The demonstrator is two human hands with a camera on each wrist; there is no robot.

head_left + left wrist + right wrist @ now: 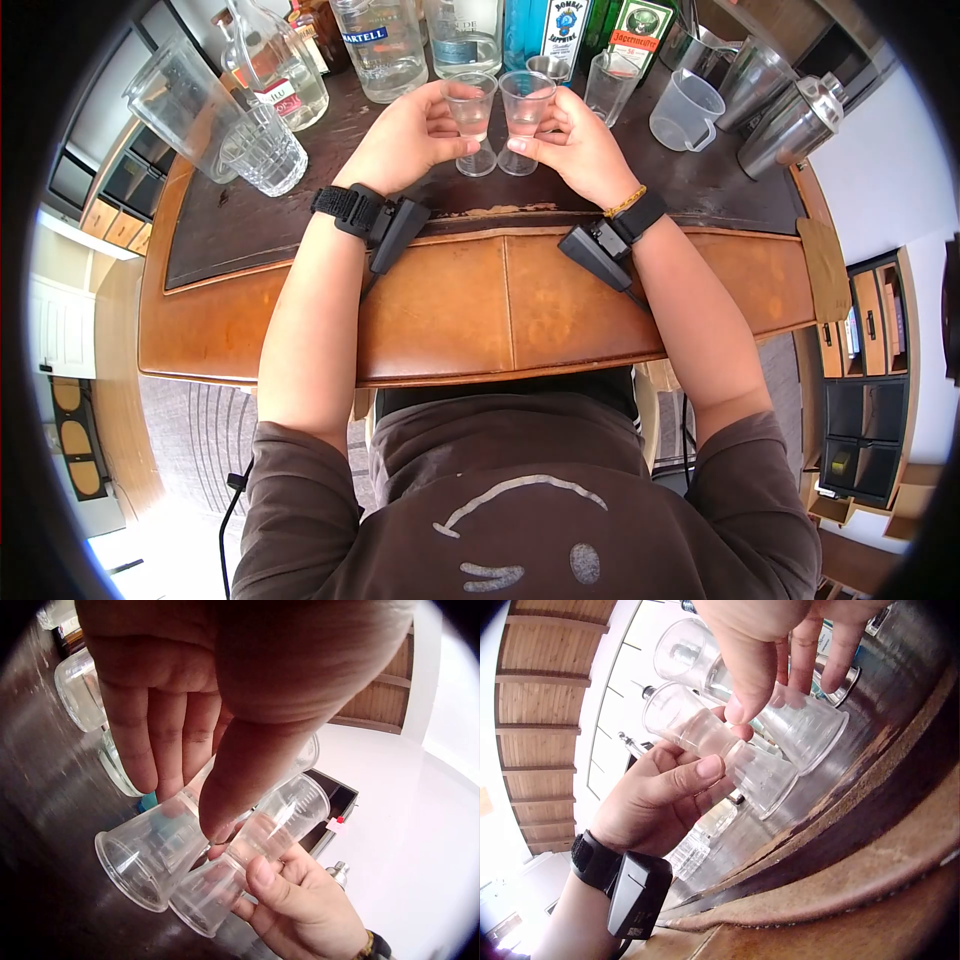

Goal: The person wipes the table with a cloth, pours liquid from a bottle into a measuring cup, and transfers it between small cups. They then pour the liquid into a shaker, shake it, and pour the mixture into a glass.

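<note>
In the head view two clear plastic double-ended measuring cups stand side by side, a left cup [474,110] and a right cup [524,110], with clear liquid in their upper parts. My left hand [405,140] pinches the left cup at its narrow waist, and my right hand [585,150] pinches the right cup the same way. The left wrist view shows the left cup's wide base [150,859] close to the right cup [262,832]. In the right wrist view, the left cup [697,731] and the right cup [799,727] lean with the camera's tilt.
Bottles, including a clear one [380,50] and a green one [625,45], line the back of the dark tabletop [400,220]. Glasses [265,155] stand at left. A small plastic jug [687,110], an empty glass [610,90] and a steel shaker [795,125] are at right.
</note>
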